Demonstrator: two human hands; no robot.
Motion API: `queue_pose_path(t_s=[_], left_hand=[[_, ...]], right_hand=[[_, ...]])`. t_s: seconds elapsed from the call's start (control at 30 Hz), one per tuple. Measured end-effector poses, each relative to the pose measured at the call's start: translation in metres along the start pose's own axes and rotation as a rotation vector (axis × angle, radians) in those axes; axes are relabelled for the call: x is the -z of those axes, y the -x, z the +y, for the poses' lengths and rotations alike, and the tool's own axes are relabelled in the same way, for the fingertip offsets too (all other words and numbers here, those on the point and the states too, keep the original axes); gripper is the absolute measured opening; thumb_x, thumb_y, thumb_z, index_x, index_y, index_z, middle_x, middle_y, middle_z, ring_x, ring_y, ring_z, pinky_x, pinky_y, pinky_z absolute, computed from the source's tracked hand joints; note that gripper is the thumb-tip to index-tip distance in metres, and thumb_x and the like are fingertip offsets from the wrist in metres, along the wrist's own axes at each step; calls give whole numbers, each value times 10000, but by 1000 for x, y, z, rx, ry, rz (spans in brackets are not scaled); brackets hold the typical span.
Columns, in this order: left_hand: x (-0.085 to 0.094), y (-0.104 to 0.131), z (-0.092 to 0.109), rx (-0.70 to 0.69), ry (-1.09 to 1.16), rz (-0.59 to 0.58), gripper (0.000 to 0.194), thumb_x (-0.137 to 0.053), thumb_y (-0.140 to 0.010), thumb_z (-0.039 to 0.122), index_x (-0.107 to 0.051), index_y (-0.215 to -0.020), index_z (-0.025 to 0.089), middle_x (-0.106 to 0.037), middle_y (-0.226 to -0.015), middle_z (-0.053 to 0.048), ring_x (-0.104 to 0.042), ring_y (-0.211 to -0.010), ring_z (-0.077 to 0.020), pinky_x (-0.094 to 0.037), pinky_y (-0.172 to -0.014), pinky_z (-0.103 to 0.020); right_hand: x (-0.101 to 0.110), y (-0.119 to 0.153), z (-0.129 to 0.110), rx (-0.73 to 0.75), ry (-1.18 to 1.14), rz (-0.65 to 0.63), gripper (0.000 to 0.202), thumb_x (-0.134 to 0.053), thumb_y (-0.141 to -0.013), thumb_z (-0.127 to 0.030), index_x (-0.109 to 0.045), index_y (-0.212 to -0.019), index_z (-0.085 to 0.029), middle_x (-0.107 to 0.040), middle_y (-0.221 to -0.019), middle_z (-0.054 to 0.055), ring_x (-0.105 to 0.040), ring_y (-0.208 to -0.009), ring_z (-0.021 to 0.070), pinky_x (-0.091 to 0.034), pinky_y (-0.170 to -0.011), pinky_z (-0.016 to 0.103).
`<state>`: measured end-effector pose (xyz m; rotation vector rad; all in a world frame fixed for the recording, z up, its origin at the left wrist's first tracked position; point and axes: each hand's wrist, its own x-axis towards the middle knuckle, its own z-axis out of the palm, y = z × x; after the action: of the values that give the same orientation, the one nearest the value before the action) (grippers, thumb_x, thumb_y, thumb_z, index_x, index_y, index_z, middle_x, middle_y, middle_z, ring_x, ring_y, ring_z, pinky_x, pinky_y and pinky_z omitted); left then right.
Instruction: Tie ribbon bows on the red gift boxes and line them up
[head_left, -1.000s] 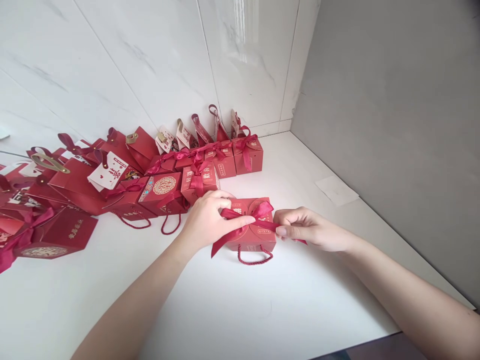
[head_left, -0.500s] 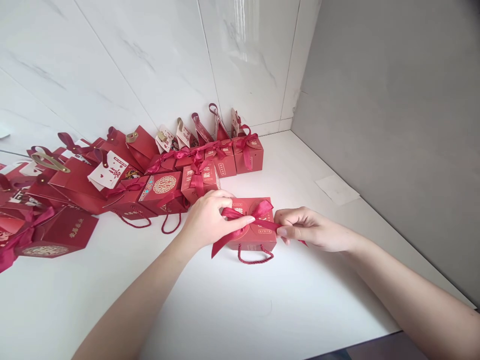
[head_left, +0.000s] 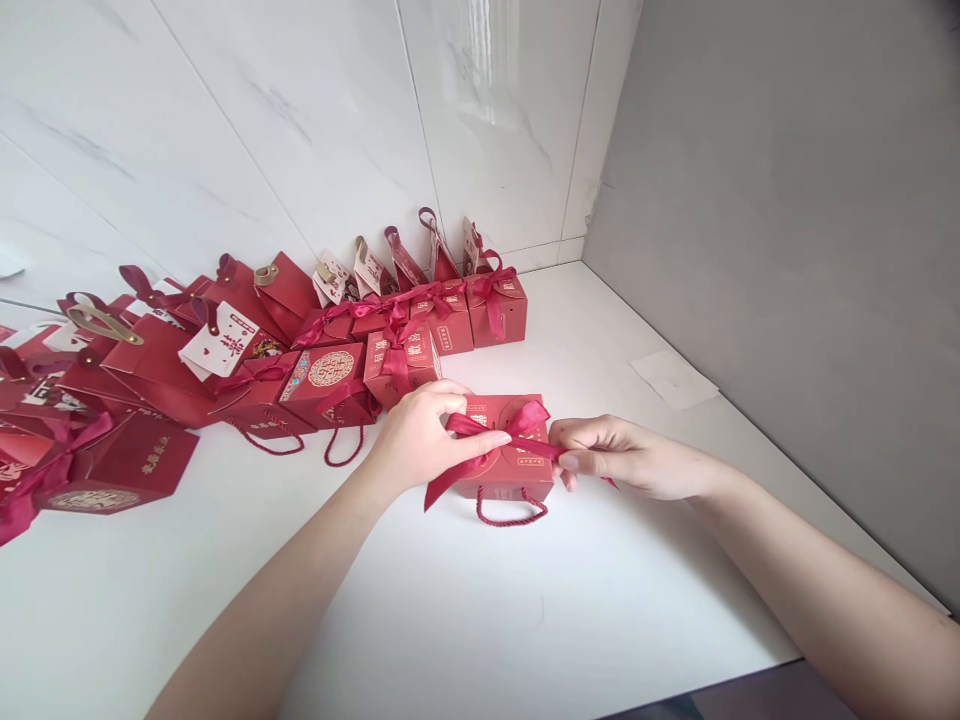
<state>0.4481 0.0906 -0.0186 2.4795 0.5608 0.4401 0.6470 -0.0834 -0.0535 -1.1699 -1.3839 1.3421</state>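
A red gift box [head_left: 517,486] with gold print stands on the white table, a red cord handle [head_left: 511,521] hanging at its near side. Across its top lies a dark red ribbon [head_left: 528,418] in a bow. My left hand [head_left: 420,437] is at the box's left side, its thumb over the middle of the bow and its fingers behind the ribbon, partly hidden. To the right of the box, my right hand [head_left: 626,457] pinches a ribbon tail between thumb and fingers, and the tail's end shows below that hand.
Several red boxes [head_left: 259,410] with ribbons and handles stand in rows on the left and back of the white table [head_left: 450,620], beside the tiled wall [head_left: 300,120]. A grey wall [head_left: 787,250] borders the right. A pale square [head_left: 675,380] lies at the back right.
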Motion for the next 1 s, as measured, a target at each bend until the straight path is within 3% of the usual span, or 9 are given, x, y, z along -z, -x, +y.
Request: queue_pose_path(t_s=[0.17,0.33,0.57,0.73,0.83,1.0], left_hand=[[0,1,3,43,5,-14,442,-725,-701,561,-544,-575,178,-644,-915,-47,-609,-738,-178,-455,-640,-300],[-1,-1,1,105,93,-31,520,-734,-683,567,-433,-539,169,-605,-868,-41,-580,-746,-173,-434,-653,-292],[9,-10,-6,168,478,-282,466,-495,-901,522,-546,-617,156,-620,-948,-60,-569,-794,-170,-452,-725,-320],[12,-10,-11,149,476,-359,393,-704,-793,446,-528,-606,148,-608,-1152,-44,-600,-1021,-204,-447,-916,-330],[14,-10,-15,143,461,-416,315,-775,-725,421,-611,-692,155,-588,-1229,-50,-609,-1040,-216,-475,-882,-327],[19,-11,-15,131,414,-464,275,-783,-719,408,-701,-811,162,-588,-1212,-56,-610,-937,-176,-490,-806,-297]], right_hand=[[-1,0,1,26,-69,-27,325,-542,-969,-353,-537,-700,-171,-581,-892,43,-572,-864,160,-450,-791,307],[-1,-2,2,42,-106,-11,371,-588,-944,-326,-452,-632,-178,-577,-852,28,-572,-841,151,-439,-756,293],[9,2,5,11,-28,-7,350,-629,-914,-389,-548,-659,-164,-612,-845,32,-519,-768,141,-392,-673,281],[17,8,1,51,-27,-53,323,-609,-934,-359,-670,-699,-146,-670,-794,51,-525,-673,120,-389,-598,259],[20,11,-1,41,-31,-90,281,-607,-937,-346,-740,-795,-143,-688,-766,56,-541,-622,109,-409,-573,246],[20,14,-4,-53,-13,-236,267,-636,-915,-328,-749,-792,-119,-688,-718,58,-592,-623,119,-465,-614,250]])
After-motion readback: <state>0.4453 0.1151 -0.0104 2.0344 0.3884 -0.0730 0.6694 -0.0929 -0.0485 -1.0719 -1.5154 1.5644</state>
